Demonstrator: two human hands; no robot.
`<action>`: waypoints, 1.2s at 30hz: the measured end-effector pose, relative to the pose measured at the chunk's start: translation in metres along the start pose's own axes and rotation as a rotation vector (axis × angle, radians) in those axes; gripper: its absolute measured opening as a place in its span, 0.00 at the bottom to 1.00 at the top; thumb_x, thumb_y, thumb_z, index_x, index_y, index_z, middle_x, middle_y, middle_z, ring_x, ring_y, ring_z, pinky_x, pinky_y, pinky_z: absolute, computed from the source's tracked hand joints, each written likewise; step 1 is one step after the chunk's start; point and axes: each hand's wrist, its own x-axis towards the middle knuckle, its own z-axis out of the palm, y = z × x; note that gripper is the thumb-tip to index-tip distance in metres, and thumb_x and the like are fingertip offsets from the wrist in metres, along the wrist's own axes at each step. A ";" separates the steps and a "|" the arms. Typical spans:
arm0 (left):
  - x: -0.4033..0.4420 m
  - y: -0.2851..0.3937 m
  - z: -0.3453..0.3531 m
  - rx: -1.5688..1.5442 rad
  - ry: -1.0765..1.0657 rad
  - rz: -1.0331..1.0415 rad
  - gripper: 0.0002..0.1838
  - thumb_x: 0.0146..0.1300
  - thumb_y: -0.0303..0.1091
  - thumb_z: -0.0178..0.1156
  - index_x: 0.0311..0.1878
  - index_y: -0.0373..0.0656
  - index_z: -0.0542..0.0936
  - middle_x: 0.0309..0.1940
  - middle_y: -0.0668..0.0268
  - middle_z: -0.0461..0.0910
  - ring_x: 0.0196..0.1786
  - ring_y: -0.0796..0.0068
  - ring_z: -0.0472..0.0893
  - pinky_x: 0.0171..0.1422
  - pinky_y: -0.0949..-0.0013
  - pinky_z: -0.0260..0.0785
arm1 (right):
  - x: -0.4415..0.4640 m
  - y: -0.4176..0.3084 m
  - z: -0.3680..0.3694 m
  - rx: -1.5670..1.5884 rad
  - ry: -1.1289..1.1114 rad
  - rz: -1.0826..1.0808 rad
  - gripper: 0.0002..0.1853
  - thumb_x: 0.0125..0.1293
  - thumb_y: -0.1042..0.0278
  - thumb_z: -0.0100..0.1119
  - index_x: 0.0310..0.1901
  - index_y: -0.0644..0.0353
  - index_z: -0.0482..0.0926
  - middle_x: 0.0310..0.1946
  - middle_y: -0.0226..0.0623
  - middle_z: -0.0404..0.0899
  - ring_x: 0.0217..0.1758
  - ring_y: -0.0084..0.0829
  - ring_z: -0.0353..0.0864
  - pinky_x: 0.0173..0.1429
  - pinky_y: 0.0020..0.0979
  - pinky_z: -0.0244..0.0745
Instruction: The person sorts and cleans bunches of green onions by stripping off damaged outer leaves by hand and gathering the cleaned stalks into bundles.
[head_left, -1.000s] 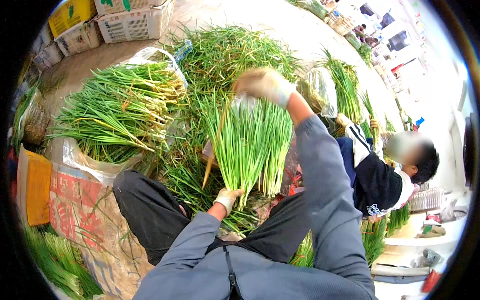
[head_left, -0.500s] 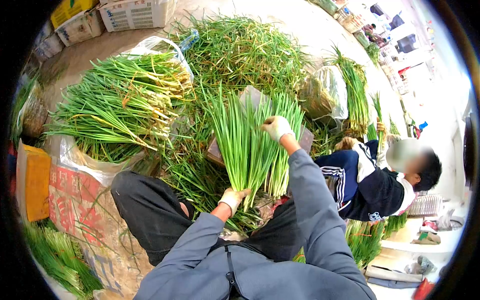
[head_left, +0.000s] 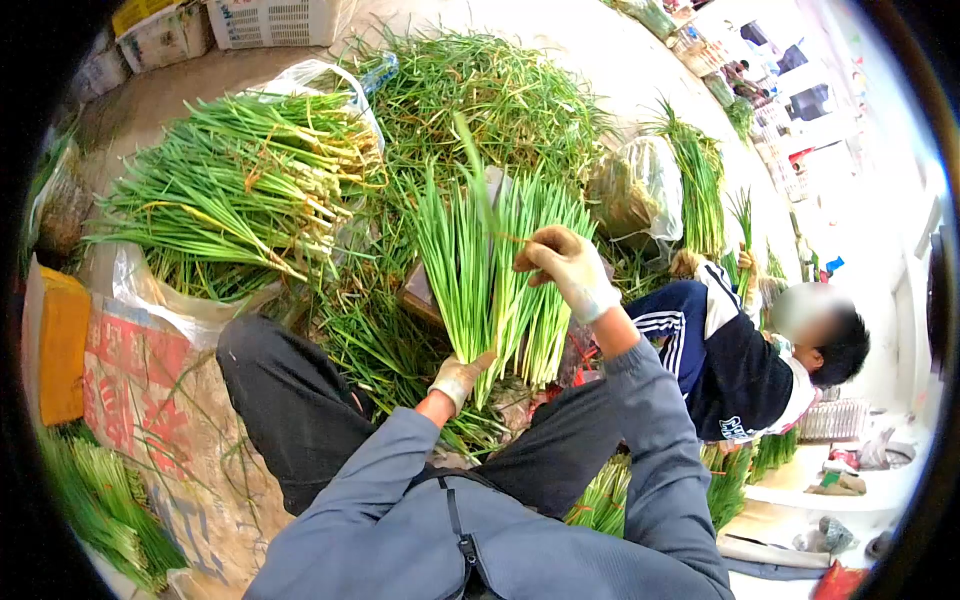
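Note:
Gloved, my left hand [head_left: 458, 381] is closed around the lower pale stems of a bunch of long green stalks [head_left: 460, 270]. My right hand [head_left: 565, 268], also gloved, is pinched on a thin leaf whose blurred green length rises to the upper left over the bunch. Another bunch of green stalks [head_left: 550, 290] lies just to the right, below my right hand. Under both bunches a dark block [head_left: 422, 292] partly shows. A large stack of stalks [head_left: 230, 190] lies on plastic at the left.
Loose leaves [head_left: 480, 100] are heaped ahead. A filled clear bag [head_left: 635, 190] stands at the right, near a seated co-worker [head_left: 745, 350]. Crates [head_left: 280, 22] stand at the upper left, a yellow box [head_left: 62, 345] at the far left.
My right hand swept from above the bunch down to its right side, then rose slightly with a thin leaf. My left hand stays at the stems.

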 end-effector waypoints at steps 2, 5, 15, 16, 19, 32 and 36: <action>-0.003 0.006 0.001 0.072 -0.046 -0.003 0.31 0.59 0.47 0.74 0.60 0.38 0.79 0.51 0.63 0.84 0.50 0.69 0.80 0.59 0.64 0.70 | -0.028 -0.008 0.008 -0.001 -0.002 -0.021 0.09 0.68 0.68 0.60 0.44 0.64 0.79 0.37 0.35 0.86 0.40 0.24 0.85 0.43 0.26 0.80; -0.009 0.010 0.010 -0.025 -0.090 0.040 0.31 0.53 0.43 0.79 0.57 0.38 0.81 0.50 0.63 0.85 0.49 0.70 0.81 0.58 0.64 0.72 | -0.051 -0.006 0.012 -0.005 0.028 -0.095 0.05 0.71 0.73 0.57 0.43 0.65 0.78 0.36 0.39 0.85 0.37 0.27 0.86 0.36 0.25 0.80; 0.002 -0.008 0.003 -0.052 -0.079 0.003 0.23 0.55 0.25 0.73 0.55 0.36 0.82 0.48 0.61 0.86 0.45 0.68 0.84 0.56 0.63 0.75 | -0.116 -0.080 0.005 0.132 -0.072 -0.198 0.03 0.68 0.76 0.56 0.41 0.61 0.77 0.29 0.39 0.83 0.27 0.27 0.81 0.30 0.27 0.76; 0.007 -0.014 0.001 -0.053 -0.078 0.008 0.23 0.55 0.25 0.73 0.55 0.36 0.82 0.48 0.61 0.86 0.45 0.68 0.84 0.56 0.63 0.75 | -0.125 -0.095 0.009 0.022 -0.194 -0.113 0.03 0.62 0.79 0.60 0.38 0.64 0.79 0.30 0.40 0.84 0.30 0.28 0.84 0.33 0.29 0.79; 0.059 -0.069 -0.016 -0.219 -0.149 -0.002 0.23 0.54 0.26 0.74 0.55 0.37 0.82 0.45 0.62 0.87 0.44 0.67 0.84 0.55 0.64 0.74 | -0.122 -0.112 0.031 -0.428 -0.874 -0.335 0.10 0.63 0.68 0.70 0.43 0.62 0.83 0.34 0.38 0.86 0.38 0.33 0.86 0.43 0.32 0.80; 0.006 -0.002 -0.015 0.075 0.060 -0.160 0.13 0.63 0.41 0.61 0.43 0.42 0.83 0.24 0.66 0.72 0.24 0.69 0.69 0.30 0.63 0.63 | 0.011 0.021 -0.029 -1.021 0.581 -0.251 0.19 0.64 0.55 0.62 0.52 0.58 0.82 0.42 0.51 0.85 0.47 0.50 0.85 0.55 0.45 0.79; 0.010 -0.015 -0.019 0.084 0.043 -0.140 0.12 0.63 0.41 0.59 0.46 0.48 0.82 0.30 0.64 0.78 0.27 0.63 0.73 0.35 0.63 0.68 | -0.067 0.109 0.032 -0.995 0.102 0.251 0.21 0.62 0.46 0.62 0.43 0.59 0.84 0.43 0.52 0.85 0.48 0.51 0.85 0.55 0.45 0.79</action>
